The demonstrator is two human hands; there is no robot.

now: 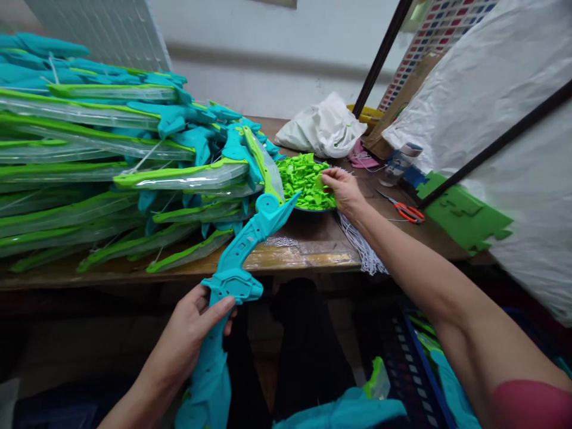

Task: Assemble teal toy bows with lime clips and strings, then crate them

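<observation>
My left hand (199, 325) is wrapped around the middle of a turquoise plastic toy bow body (241, 247), which stands tilted over the table's front edge. Its upper tip points right, towards a dark bowl (315, 210) heaped with small bright-green plastic pieces (300, 179). At the bowl's right side my right hand (343, 187) pinches one green piece (320, 180) between thumb and fingers. White cords (364, 244) hang over the table edge below my right wrist.
A tall stack of turquoise and green bow parts (111, 173) fills the table's left. Behind the bowl lies a white bag (324, 126). Orange-handled scissors (407, 212), a green foam mat (465, 211) and a clear cup (399, 165) sit right. Below is a blue crate (424, 372).
</observation>
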